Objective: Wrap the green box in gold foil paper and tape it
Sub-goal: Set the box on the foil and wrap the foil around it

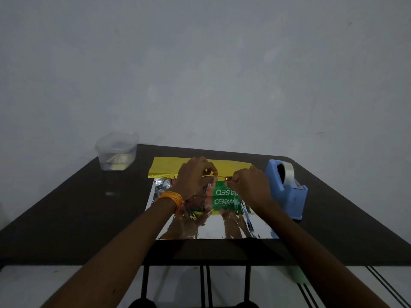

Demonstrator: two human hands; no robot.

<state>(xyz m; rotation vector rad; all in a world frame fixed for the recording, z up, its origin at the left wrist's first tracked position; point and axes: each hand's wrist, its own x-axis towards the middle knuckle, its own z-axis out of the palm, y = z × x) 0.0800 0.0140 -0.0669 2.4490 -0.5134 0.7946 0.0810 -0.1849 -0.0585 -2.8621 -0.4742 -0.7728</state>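
Dark table: foil, tape dispenser, container

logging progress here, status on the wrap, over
Left hand, right hand pinch gold foil edge. Green box near face bare. Tape dispenser beside right hand, clear.

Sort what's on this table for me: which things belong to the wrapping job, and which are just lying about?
Belongs to the job: green box, gold foil paper folded over it, blue tape dispenser, left hand and right hand pinching the foil's folded edge.

Just lying about: clear plastic container at the table's far left corner.
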